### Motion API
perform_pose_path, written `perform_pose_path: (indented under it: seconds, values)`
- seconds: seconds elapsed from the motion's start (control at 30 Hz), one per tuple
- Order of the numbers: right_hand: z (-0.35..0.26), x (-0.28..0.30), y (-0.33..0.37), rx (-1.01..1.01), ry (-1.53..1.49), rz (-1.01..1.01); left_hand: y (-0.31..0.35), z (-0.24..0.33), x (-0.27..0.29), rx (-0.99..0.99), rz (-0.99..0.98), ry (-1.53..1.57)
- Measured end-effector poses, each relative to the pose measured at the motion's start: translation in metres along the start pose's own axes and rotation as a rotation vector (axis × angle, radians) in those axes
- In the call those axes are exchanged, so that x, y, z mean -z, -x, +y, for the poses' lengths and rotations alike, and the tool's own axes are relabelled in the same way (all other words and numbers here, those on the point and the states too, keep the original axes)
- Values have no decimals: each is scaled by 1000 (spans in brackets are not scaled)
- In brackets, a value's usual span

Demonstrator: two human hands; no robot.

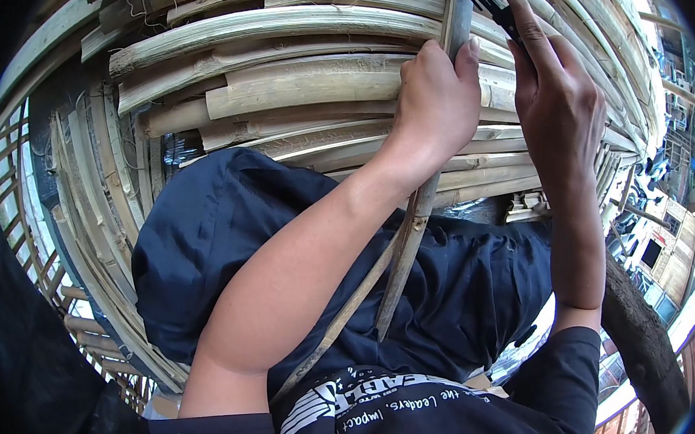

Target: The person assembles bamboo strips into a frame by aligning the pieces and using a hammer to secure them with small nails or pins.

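Note:
My left hand (pixel 439 100) is closed round a long bamboo strip (pixel 406 253). The strip slants from the top of the view down across my lap, its upper part lying over the bamboo slats. Just right of it, my right hand (pixel 562 94) grips a slim black tool (pixel 491 3) with a rounded, looped end; its exact kind is unclear. That tool's tip is close to the strip's upper end, and my index finger stretches along it. A second thin bamboo stick (pixel 343 317) lies beside the strip on my dark trousers (pixel 225 218).
Rows of split bamboo slats (pixel 305 90) form the surface ahead of me. More slats (pixel 89 205) run along the left side, next to a lattice (pixel 14 186). A dark wooden post (pixel 638 333) stands at the right, with buildings and greenery beyond.

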State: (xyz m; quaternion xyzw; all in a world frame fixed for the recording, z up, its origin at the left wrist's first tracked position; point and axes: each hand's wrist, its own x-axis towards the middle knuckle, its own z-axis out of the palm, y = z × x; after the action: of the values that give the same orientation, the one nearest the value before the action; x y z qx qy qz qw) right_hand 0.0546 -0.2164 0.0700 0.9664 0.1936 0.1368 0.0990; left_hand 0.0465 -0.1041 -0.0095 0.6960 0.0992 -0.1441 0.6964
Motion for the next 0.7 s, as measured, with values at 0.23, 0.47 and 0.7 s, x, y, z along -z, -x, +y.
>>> perform_pose_path:
  seconds: [0.23,0.47,0.7]
  values:
    - [-1,3,4,34,20,54,2,-2,0,-3,-19,2]
    - [0,4,5,18,150,-121,3,4,2,59,-69,84]
    - [10,-6,7,152,114,136,1,3,2,13,-48,23]
